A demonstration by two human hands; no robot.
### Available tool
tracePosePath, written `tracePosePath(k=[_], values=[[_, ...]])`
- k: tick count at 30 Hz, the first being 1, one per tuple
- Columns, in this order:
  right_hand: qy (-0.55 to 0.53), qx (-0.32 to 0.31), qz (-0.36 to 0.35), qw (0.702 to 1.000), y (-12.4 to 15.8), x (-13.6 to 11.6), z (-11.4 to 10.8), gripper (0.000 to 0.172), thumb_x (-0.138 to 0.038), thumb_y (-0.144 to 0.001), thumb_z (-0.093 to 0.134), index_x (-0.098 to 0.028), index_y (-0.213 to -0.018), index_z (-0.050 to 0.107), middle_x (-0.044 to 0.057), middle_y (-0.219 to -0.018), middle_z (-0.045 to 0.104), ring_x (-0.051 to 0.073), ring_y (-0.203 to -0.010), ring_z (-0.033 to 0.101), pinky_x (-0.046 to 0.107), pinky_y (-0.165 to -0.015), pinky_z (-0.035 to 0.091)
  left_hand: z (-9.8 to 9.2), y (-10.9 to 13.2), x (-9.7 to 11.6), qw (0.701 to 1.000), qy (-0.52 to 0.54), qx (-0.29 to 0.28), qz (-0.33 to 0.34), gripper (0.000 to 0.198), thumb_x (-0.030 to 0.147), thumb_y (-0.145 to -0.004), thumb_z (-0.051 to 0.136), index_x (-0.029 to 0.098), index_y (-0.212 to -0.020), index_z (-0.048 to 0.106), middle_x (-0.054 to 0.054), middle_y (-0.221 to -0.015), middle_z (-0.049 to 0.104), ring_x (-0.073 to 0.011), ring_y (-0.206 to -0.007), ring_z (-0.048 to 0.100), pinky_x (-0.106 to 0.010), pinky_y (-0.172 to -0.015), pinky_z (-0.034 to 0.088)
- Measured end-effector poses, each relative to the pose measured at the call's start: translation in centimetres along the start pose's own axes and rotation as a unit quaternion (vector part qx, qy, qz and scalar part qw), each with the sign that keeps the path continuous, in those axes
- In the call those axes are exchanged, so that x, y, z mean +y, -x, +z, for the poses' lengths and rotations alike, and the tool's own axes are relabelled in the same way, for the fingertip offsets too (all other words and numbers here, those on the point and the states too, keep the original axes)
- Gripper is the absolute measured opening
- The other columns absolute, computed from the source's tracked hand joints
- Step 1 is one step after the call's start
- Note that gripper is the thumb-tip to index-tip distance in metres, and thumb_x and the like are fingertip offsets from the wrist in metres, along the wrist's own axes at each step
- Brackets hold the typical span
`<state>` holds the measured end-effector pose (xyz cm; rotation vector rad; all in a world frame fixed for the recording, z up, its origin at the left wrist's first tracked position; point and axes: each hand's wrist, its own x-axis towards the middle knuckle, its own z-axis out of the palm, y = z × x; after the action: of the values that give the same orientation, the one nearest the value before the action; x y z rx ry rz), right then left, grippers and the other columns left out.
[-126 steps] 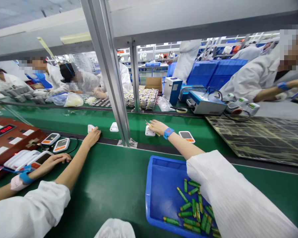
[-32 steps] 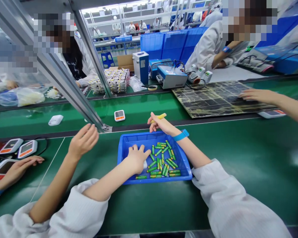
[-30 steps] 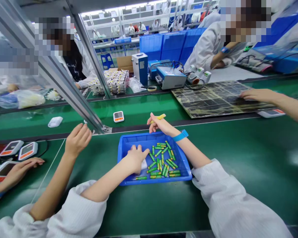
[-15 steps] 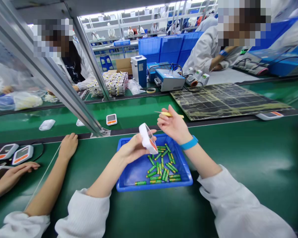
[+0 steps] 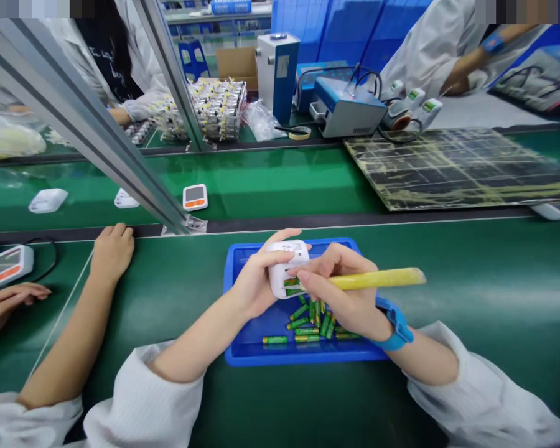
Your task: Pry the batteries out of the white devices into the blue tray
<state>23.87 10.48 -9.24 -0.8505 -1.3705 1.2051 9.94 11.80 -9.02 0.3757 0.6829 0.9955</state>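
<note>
A small white electronic device [image 5: 277, 275] is in my left hand [image 5: 256, 281], fingers and thumb around its edges. Its back faces me, and green batteries [image 5: 292, 284] show in the open compartment. My right hand [image 5: 348, 289] grips a tool with a yellow handle [image 5: 385, 278], the handle pointing right. The tool's working end is at the battery compartment, partly hidden by my fingers. Below both hands sits a blue plastic bin [image 5: 303, 359] with several loose green batteries [image 5: 307, 331] in it.
To the left are a co-worker's hand [image 5: 112, 249] and a device with an orange strip [image 5: 10, 266]. Beyond the ledge, another device [image 5: 195, 197] lies on the green belt. A metal post [image 5: 116, 149] slants across the left; a dark scratched board [image 5: 457, 168] lies back right.
My left hand has turned the device so its back faces me. My right hand has come down and left, bringing the yellow-handled tool to the battery compartment. The view has tilted down.
</note>
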Motion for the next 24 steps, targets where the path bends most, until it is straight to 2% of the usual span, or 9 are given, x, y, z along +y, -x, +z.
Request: tracePosePath(k=[5, 9, 12, 14, 17, 20, 24], values=[[0.027, 0.027, -0.005, 0.999, -0.2, 0.1, -0.4, 0.031, -0.018, -0.075, 0.068, -0.022, -0.059, 0.041, -0.007, -0.05, 0.05, 0.01, -0.044, 0.045, 0.029, -0.052, 0.047, -0.1, -0.2, 0.1, 1.0, -0.009, 0.008, -0.005, 0.033, 0.011, -0.057, 0.064, 0.017, -0.089, 0.06, -0.002, -0.083, 0.065, -0.0122, -0.068, 0.059, -0.023, -0.063, 0.047], [0.086, 0.022, -0.015, 0.996, -0.1, 0.4, -0.6, 0.03, -0.018, -0.076, 0.065, -0.022, -0.06, 0.041, -0.006, -0.052, 0.05, 0.011, -0.047, 0.049, 0.029, -0.054, 0.049, -0.3, -0.2, -0.1, 1.0, -0.018, 0.013, 0.003, 0.032, 0.011, -0.057, 0.065, 0.019, -0.088, 0.058, 0.0, -0.081, 0.062, -0.0112, -0.066, 0.056, -0.022, -0.06, 0.044], [0.17, 0.002, -0.063, 0.983, 0.0, 0.3, -0.6, 0.029, -0.017, -0.079, 0.062, -0.022, -0.061, 0.04, -0.005, -0.053, 0.051, 0.012, -0.049, 0.052, 0.027, -0.051, 0.045, -0.5, -0.3, -0.3, 0.999, -0.038, 0.009, 0.017, 0.033, 0.012, -0.059, 0.066, 0.02, -0.09, 0.057, 0.0, -0.085, 0.063, -0.0117, -0.068, 0.058, -0.022, -0.061, 0.044], [0.227, -0.025, -0.141, 0.963, 0.1, 0.1, -0.5, 0.029, -0.012, -0.079, 0.059, -0.022, -0.06, 0.039, -0.006, -0.05, 0.048, 0.01, -0.045, 0.049, 0.025, -0.049, 0.041, -0.5, -0.4, -0.4, 0.997, -0.062, 0.015, 0.031, 0.032, 0.012, -0.061, 0.067, 0.021, -0.091, 0.056, 0.0, -0.086, 0.063, -0.0124, -0.072, 0.06, -0.023, -0.065, 0.045], [0.297, -0.081, -0.25, 0.918, 0.2, -0.4, -0.4, 0.032, -0.005, -0.077, 0.054, -0.022, -0.057, 0.034, -0.006, -0.047, 0.042, 0.009, -0.041, 0.04, 0.025, -0.045, 0.032, -0.5, -0.3, -0.6, 0.993, -0.109, 0.026, 0.045, 0.031, 0.012, -0.065, 0.066, 0.022, -0.092, 0.055, 0.001, -0.09, 0.062, -0.0138, -0.078, 0.061, -0.023, -0.068, 0.046], [0.367, -0.111, -0.284, 0.879, 0.5, -0.6, -0.3, 0.031, -0.006, -0.076, 0.049, -0.022, -0.056, 0.032, -0.004, -0.047, 0.044, 0.01, -0.042, 0.038, 0.026, -0.045, 0.03, -0.5, -0.1, -0.9, 0.987, -0.149, 0.019, 0.049, 0.032, 0.013, -0.067, 0.067, 0.024, -0.094, 0.054, 0.002, -0.093, 0.061, -0.0138, -0.08, 0.061, -0.023, -0.068, 0.045], [0.433, -0.098, -0.324, 0.835, 1.0, -0.5, -0.1, 0.027, -0.008, -0.077, 0.047, -0.023, -0.056, 0.038, -0.003, -0.047, 0.043, 0.011, -0.043, 0.036, 0.027, -0.045, 0.029, -0.4, 0.1, -1.1, 0.974, -0.215, -0.005, 0.067, 0.03, 0.015, -0.071, 0.067, 0.025, -0.096, 0.054, 0.002, -0.089, 0.06, -0.0114, -0.075, 0.056, -0.022, -0.066, 0.041]])
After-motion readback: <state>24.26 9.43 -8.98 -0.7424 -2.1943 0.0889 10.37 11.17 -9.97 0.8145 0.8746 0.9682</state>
